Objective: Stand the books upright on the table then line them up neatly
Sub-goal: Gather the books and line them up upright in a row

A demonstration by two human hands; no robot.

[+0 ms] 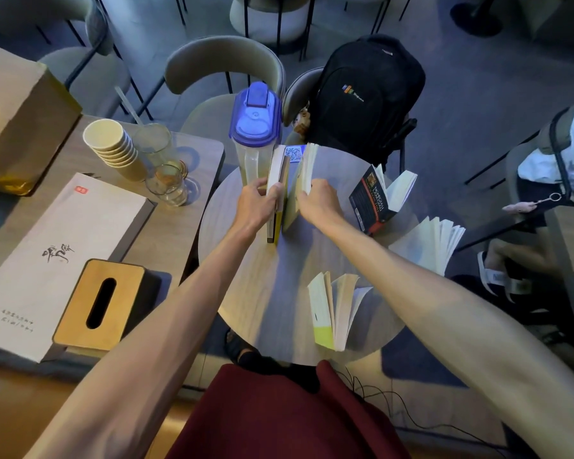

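Several books stand upright on the round grey table. My left hand grips a yellow-edged book near the table's far side. Right beside that book, my right hand holds a pale book whose pages fan open. A black-covered book stands open to the right of my hands. At the right rim a white book stands with its pages spread. A book with a yellow-green corner stands fanned open close to me.
A clear pitcher with a blue lid stands at the far table edge, just behind my left hand. A side table at left holds stacked paper cups, glasses, a flat box and a wooden tissue box. A black backpack sits on a chair behind.
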